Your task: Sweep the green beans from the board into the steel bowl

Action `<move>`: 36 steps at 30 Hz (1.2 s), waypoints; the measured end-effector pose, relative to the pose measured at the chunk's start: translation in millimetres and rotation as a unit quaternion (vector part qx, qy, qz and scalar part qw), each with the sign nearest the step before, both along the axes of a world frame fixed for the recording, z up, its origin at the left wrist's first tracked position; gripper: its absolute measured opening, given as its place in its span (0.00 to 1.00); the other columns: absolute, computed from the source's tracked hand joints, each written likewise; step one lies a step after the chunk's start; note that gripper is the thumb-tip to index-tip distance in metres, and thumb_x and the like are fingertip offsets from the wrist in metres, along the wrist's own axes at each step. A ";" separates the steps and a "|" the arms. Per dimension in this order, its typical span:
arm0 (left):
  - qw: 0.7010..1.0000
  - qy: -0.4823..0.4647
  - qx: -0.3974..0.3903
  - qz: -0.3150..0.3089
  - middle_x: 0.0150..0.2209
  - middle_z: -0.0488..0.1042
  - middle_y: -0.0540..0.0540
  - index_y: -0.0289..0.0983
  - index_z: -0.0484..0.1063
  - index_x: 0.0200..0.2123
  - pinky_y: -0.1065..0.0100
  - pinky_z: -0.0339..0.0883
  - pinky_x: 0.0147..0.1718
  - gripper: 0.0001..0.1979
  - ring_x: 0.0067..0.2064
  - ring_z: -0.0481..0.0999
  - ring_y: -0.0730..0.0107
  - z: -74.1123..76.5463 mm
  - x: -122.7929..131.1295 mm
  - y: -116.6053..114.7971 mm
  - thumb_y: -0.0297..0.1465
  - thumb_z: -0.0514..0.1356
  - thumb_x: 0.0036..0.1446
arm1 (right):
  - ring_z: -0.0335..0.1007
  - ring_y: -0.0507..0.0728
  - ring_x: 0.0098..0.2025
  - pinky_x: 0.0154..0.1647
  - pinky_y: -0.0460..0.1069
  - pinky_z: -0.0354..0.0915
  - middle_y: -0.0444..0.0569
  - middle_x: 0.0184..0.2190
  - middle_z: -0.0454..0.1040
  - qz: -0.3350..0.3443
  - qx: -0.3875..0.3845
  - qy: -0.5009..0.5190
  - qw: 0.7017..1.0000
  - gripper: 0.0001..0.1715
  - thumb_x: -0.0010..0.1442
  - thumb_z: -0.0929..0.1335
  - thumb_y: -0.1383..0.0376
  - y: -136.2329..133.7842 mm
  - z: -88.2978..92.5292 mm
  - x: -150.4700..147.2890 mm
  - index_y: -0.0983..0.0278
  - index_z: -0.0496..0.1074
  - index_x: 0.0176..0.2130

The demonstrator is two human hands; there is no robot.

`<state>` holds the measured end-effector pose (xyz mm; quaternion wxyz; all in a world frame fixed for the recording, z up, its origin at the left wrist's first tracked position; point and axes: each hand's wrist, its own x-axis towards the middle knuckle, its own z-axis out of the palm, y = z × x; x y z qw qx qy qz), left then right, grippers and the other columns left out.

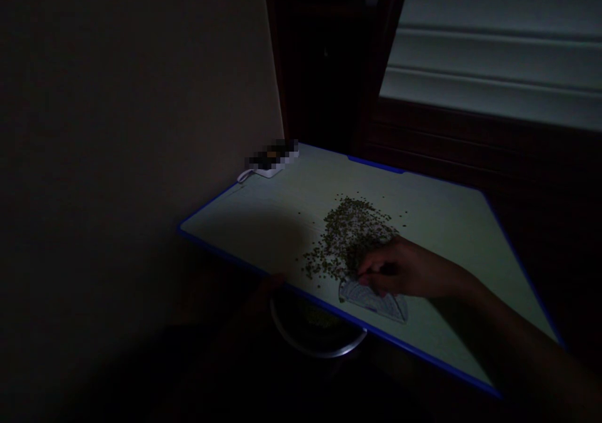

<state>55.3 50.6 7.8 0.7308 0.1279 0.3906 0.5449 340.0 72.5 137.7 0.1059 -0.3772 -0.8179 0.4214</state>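
Note:
Small greenish grains [350, 216], like dried beans, lie spread in a loose patch on a pale, blue-edged tabletop [442, 210]. My right hand [395, 266] is at the near right side of the patch, its fingers pinched together close to the surface. What the fingertips hold, if anything, is hidden. Just below them is a flat, grey half-round shape [374, 301], like a protractor, partly covered by the hand. In deep shadow, my left hand [273, 283] is at the near edge beside a metal bowl [324, 353]; its fingers are unclear. More grains show dimly inside the bowl.
A white device with a strap [270, 172], its top blurred out, lies at the table's far left corner. A plain wall [141, 97] borders the left side. Dark wooden furniture [324, 84] and a pale slatted panel [493, 53] stand behind.

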 end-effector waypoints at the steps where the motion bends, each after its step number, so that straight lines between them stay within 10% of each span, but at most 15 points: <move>1: 1.000 0.008 -0.010 0.000 0.53 0.74 0.39 0.34 0.72 0.52 0.50 0.70 0.52 0.18 0.52 0.75 0.55 -1.4 -2.1 -2.2 0.35 0.62 0.60 | 0.70 0.49 0.24 0.26 0.44 0.63 0.42 0.23 0.76 0.001 0.000 0.000 1.000 0.11 0.64 0.68 0.59 -0.4 -0.3 -0.6 0.64 0.76 0.38; 11: 1.000 -0.003 0.002 0.002 0.55 0.72 0.38 0.35 0.70 0.54 0.48 0.69 0.53 0.22 0.54 0.73 0.55 6.9 11.1 4.7 0.41 0.60 0.61 | 0.70 0.48 0.23 0.24 0.43 0.62 0.42 0.23 0.77 0.025 -0.005 0.011 1.000 0.11 0.64 0.68 0.59 -5.9 0.1 -6.4 0.64 0.76 0.38; 22: 0.998 0.036 -0.041 0.041 0.49 0.77 0.40 0.33 0.75 0.44 0.48 0.66 0.57 0.11 0.54 0.74 0.56 -22.4 -9.6 -5.2 0.32 0.63 0.59 | 0.70 0.48 0.23 0.25 0.43 0.63 0.43 0.23 0.77 0.025 -0.002 0.019 1.000 0.12 0.64 0.68 0.58 -7.0 0.6 -7.9 0.64 0.76 0.38; 36: 0.999 0.005 -0.019 -0.043 0.53 0.73 0.38 0.34 0.72 0.50 0.48 0.68 0.53 0.18 0.53 0.74 0.56 -12.2 1.4 1.5 0.38 0.61 0.61 | 0.65 0.47 0.24 0.25 0.42 0.58 0.40 0.24 0.72 -0.007 0.094 0.002 0.996 0.07 0.61 0.67 0.66 -1.8 -0.5 -2.8 0.64 0.76 0.38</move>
